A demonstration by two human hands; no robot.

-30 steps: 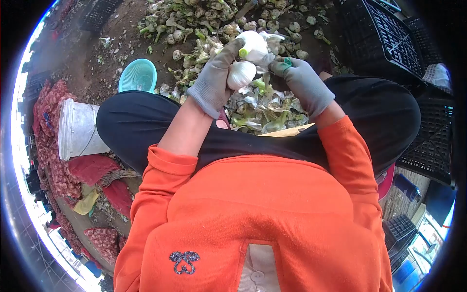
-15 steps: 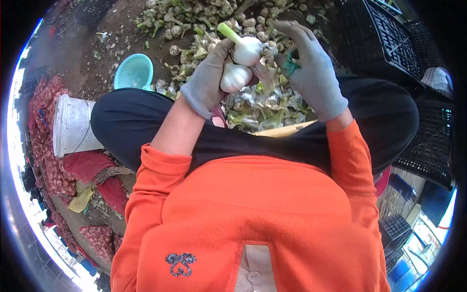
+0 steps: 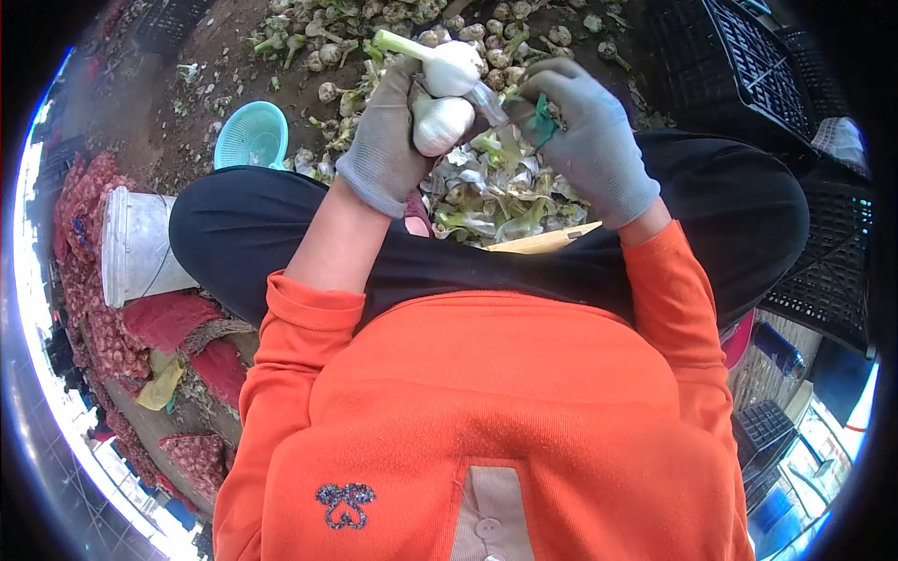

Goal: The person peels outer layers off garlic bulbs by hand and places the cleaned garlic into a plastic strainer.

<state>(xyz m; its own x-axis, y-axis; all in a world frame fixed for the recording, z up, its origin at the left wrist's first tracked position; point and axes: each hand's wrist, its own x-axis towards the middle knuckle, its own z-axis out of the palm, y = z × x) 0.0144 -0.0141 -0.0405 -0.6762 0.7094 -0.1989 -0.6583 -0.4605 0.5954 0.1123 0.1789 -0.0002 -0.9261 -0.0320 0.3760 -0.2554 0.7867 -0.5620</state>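
Note:
My left hand (image 3: 382, 140), in a grey knit glove, is closed around two white garlic bulbs. The upper garlic bulb (image 3: 453, 69) has a pale green stem pointing left; the lower garlic bulb (image 3: 441, 125) rests against the palm. Loose papery garlic skin (image 3: 486, 103) stretches from the bulbs toward my right hand (image 3: 591, 131). That gloved hand is curled, its fingertips closed at the skin's end, and a scrap of green material (image 3: 541, 123) shows at its thumb. Peeled skins and leaves (image 3: 510, 192) lie heaped below both hands.
More garlic with stems (image 3: 402, 19) covers the ground ahead. At the left are a turquoise colander (image 3: 251, 136), a white bucket (image 3: 140, 245) and red net sacks of garlic (image 3: 94, 252). Black plastic crates (image 3: 739, 70) stand at the right. My crossed legs (image 3: 253, 234) frame the heap.
Both hands have shifted slightly, the left with the bulbs toward the upper left. My right hand's fingers have curled from spread to closed, and skin now stretches between it and the bulbs.

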